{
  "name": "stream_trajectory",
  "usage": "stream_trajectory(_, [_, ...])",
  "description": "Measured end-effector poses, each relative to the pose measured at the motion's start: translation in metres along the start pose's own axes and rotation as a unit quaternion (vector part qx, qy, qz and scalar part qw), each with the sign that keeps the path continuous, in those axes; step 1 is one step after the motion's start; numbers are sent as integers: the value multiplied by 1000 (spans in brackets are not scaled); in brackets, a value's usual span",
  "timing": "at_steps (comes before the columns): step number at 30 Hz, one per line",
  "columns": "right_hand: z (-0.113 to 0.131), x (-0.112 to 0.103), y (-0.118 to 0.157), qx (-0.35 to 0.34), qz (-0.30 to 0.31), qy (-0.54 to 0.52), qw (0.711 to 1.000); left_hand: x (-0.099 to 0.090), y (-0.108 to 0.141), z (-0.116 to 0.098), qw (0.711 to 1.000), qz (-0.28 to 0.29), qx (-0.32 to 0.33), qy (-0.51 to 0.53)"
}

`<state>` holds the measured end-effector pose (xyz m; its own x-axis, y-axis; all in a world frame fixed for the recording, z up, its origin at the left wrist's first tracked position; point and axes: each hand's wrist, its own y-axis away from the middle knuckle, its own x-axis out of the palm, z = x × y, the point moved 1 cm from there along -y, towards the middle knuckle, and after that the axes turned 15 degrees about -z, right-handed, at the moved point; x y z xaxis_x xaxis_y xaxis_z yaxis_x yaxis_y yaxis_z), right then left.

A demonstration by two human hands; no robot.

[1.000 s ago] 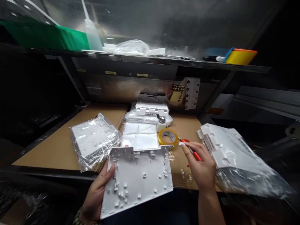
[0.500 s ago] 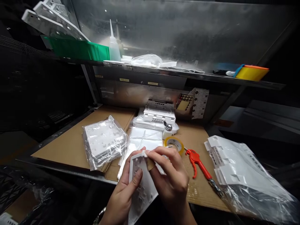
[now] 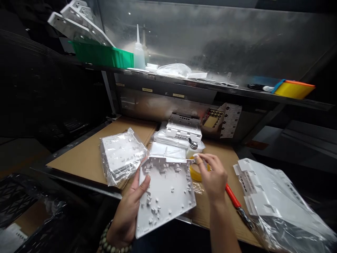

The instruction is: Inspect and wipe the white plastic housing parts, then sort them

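Note:
My left hand (image 3: 127,209) grips the left edge of a white plastic housing panel (image 3: 168,193), thumb on its inner face. That face is turned up toward me and carries small clips and posts. At the panel's upper right corner, my right hand (image 3: 214,175) is closed in a pinch, with a small white bit at its fingertips that I cannot make out. Behind this hand lies a roll of yellow tape (image 3: 196,174), partly hidden. A white pump bottle (image 3: 192,149) with a metal top stands just beyond. The red air gun (image 3: 233,196) is partly covered by my right forearm.
Bagged white panels (image 3: 122,151) lie on cardboard (image 3: 79,151) at left; more wrapped panels (image 3: 265,189) are at right. White housings (image 3: 184,126) stand at the back. The shelf above holds a green bin (image 3: 102,56), a nozzle bottle (image 3: 139,56) and a yellow container (image 3: 293,89).
The panel has turned from a steep edge-on tilt to show its inner face broadly. My right hand has moved right, to the panel's other upper corner. The view has shifted slightly.

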<state>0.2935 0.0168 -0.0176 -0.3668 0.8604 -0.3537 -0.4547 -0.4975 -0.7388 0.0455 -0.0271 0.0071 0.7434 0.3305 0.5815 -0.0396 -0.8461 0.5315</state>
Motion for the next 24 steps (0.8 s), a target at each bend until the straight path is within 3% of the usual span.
stream_trajectory(3, [-61,19,-7,68,40,86,993,-12,-8,-18,999,23,-22,42])
stream_trajectory(5, [-88,28,-6,90,70,112,987,-19,-12,-26,990,105,-68,64])
stream_trajectory(8, [-104,33,2,95,108,124,982,-26,-15,-31,960,245,-109,81])
stream_trajectory(10, [-104,27,8,92,113,118,982,-31,-16,-33,947,288,-117,84])
stream_trajectory(14, [-92,-2,15,103,74,92,988,-35,-19,-35,946,294,-116,72])
stream_trajectory(17, [-77,-24,23,194,45,-6,980,-35,-21,-36,958,264,-100,57])
stream_trajectory(20, [-64,-36,33,281,56,-129,949,-33,-21,-34,973,205,-97,44])
stream_trajectory(24, [-55,-39,46,343,131,-234,900,-29,-23,-29,980,170,-105,27])
